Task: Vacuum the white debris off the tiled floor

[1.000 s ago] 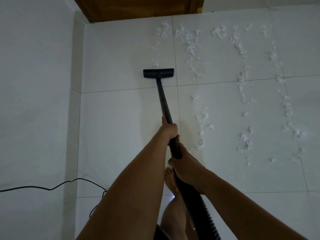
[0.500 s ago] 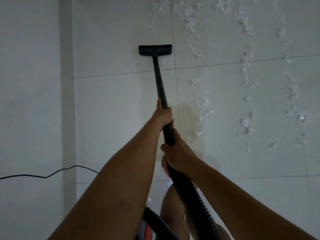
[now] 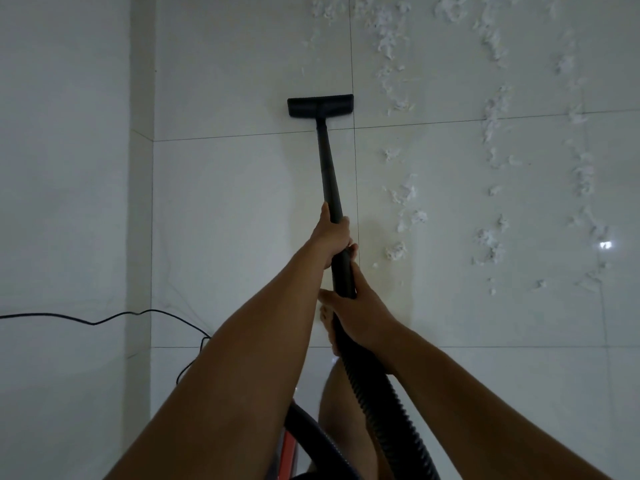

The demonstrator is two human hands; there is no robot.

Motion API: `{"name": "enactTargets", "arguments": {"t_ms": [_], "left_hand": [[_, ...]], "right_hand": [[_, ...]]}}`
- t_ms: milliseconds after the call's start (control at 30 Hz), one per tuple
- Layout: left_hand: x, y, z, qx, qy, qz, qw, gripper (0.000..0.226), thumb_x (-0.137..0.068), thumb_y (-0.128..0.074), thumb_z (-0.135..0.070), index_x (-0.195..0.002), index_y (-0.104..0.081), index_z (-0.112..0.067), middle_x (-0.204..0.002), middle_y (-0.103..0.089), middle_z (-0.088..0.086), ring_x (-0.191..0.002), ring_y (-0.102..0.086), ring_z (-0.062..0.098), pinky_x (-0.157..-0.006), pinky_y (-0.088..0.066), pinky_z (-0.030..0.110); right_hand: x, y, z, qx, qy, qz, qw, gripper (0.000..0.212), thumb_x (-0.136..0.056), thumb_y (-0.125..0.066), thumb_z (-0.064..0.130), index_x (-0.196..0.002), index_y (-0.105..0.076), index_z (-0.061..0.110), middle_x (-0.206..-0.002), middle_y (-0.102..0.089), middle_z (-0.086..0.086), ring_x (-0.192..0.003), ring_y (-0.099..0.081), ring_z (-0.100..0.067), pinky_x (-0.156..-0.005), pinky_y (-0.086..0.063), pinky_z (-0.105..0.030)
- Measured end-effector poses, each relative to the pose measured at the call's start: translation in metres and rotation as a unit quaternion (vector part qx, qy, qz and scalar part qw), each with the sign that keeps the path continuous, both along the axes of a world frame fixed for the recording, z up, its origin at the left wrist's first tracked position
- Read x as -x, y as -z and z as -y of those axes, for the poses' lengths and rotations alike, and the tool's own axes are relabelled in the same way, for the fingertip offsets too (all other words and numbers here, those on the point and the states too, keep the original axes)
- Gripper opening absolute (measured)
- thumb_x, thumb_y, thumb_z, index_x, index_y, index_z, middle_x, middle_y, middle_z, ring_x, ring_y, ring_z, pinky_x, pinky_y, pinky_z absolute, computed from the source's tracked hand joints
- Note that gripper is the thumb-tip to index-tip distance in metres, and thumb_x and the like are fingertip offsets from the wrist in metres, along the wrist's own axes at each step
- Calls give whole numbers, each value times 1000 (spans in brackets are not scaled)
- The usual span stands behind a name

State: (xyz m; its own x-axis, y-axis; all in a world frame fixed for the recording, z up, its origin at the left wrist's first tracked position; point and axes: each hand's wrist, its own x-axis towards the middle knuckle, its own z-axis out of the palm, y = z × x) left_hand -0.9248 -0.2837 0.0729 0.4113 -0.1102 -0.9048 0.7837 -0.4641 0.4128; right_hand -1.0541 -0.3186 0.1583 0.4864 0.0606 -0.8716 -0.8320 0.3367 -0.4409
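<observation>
Nozzle (image 3: 320, 105) drawn back toward fingers after push; left hand (image 3: 331, 237), right hand (image 3: 360, 311) fingers curled round wand (image 3: 329, 174). White debris (image 3: 396, 251) rows right of fingers untouched, likely next lane

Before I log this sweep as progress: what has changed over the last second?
Little. The nozzle slid slightly back toward the person, nearer the grout line. The view tipped down, so the door left the frame. Left hand and right hand kept gripping the wand. The debris rows on its right and the cord stayed put.
</observation>
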Motion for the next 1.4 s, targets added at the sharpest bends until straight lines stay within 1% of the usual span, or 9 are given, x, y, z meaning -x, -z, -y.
{"name": "enactTargets", "arguments": {"t_ms": [67,200,367,533,700,900,1000,1200,1400], "left_hand": [[4,-1,-3,-5,0,-2,1000,69,-110,-43,-28,-163,-1,-44,-86,-60,11,-63,-62,16,-49,-54,26],[6,-2,-4,-41,64,49,996,68,-110,-40,-31,-164,-1,-39,-77,-60,6,-51,-56,13,-45,-49,25],[11,0,1,-75,79,75,991,65,-110,-39,-32,-165,-4,-35,-88,-60,3,-60,-59,12,-42,-46,20],[15,5,3,-85,91,84,989,63,-112,-35,-34,-165,-4,-33,-86,-56,-2,-62,-59,11,-42,-43,18],[11,8,3,-76,66,72,992,62,-111,-36,-32,-165,-4,-36,-86,-59,4,-57,-57,12,-36,-43,17],[3,12,7,-23,6,38,999,66,-110,-41,-28,-164,-5,-41,-77,-58,7,-52,-55,14,-47,-53,27],[0,10,8,10,-28,23,999,67,-109,-42,-24,-163,-7,-43,-77,-56,8,-54,-54,14,-47,-53,27],[-5,16,5,-2,7,33,999,68,-109,-42,-27,-163,-4,-45,-74,-58,9,-53,-55,16,-57,-55,32],[-8,19,1,-15,36,50,998,67,-109,-41,-26,-163,-5,-43,-74,-58,9,-49,-55,16,-49,-53,28]], "right_hand": [[3,0,-4,19,-6,-11,1000,91,-100,-65,13,-155,-12,62,-75,-62,-18,-45,-58,-19,-45,-51,-29],[2,2,-10,46,-19,-18,999,94,-99,-65,10,-156,-11,61,-79,-64,-18,-48,-60,-20,-49,-53,-31],[5,5,-9,59,-19,-34,997,81,-103,-58,15,-155,-18,60,-83,-64,-17,-49,-59,-19,-49,-52,-29],[6,5,-10,87,-31,-48,995,72,-105,-57,25,-157,-19,56,-97,-70,-18,-51,-61,-18,-47,-53,-26],[4,7,-11,90,-34,-44,994,79,-100,-62,14,-156,-23,55,-91,-67,-18,-50,-59,-19,-48,-52,-27],[-3,-2,7,91,-52,-32,994,81,-100,-55,8,-159,-20,51,-93,-70,-22,-47,-59,-16,-45,-52,-24],[-6,-8,15,83,-51,-26,995,80,-102,-53,7,-160,-19,50,-83,-65,-19,-44,-56,-14,-43,-51,-25],[-9,4,6,52,-16,-24,998,83,-99,-53,5,-156,-22,57,-78,-60,-17,-52,-57,-22,-51,-52,-32],[-12,8,1,40,-14,-28,999,84,-98,-53,6,-153,-23,61,-82,-61,-18,-51,-57,-21,-50,-53,-31]]}}
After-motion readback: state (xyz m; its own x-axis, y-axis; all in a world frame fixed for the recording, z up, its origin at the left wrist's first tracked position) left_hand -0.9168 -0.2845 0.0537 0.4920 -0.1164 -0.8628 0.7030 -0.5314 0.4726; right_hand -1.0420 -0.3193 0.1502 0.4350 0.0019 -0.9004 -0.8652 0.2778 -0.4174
